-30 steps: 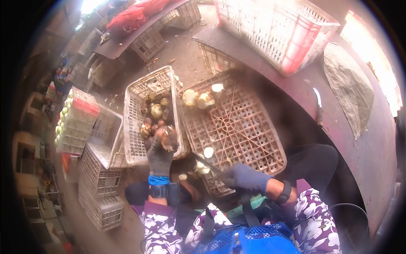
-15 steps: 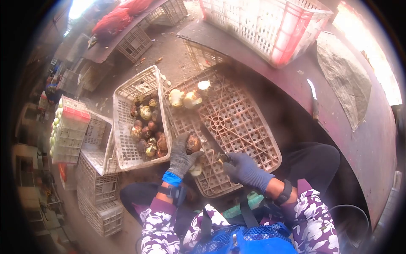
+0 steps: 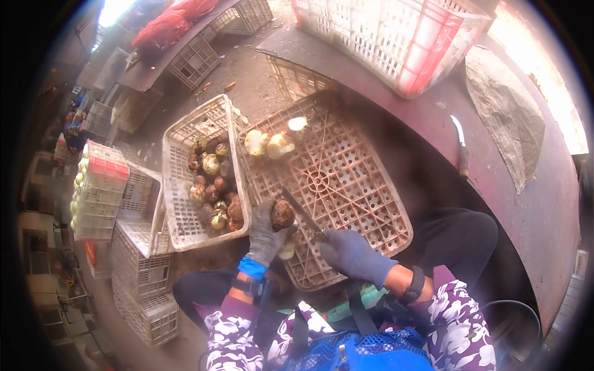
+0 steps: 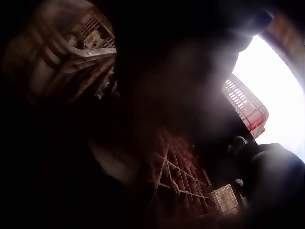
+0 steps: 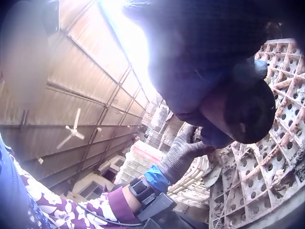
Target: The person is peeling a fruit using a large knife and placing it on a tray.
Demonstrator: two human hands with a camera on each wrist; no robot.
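In the head view the gloved left hand (image 3: 266, 231) grips a brown round bulb (image 3: 283, 213) over the near left edge of an upturned crate (image 3: 365, 204). The gloved right hand (image 3: 352, 252) holds a dark-bladed knife (image 3: 301, 208), its blade pointing up and left beside the bulb. Pale peeled pieces (image 3: 279, 146) lie on the crate's far left part, and another pale piece (image 3: 286, 250) is below the left hand. The right wrist view shows the left hand (image 5: 179, 155) beyond the dark, blurred right hand. Most of the left wrist view is dark.
A white crate (image 3: 175, 204) holding several brown bulbs stands left of the upturned one. Stacked crates (image 3: 145, 263) stand farther left. On the right-hand table lie a second knife (image 3: 460, 145), a cloth (image 3: 504, 117) and a large red-and-white crate (image 3: 396, 46).
The left hand has brought a bulb from the white crate rightward over the upturned crate. The right hand's knife has shifted, and its blade now lies close beside the bulb.
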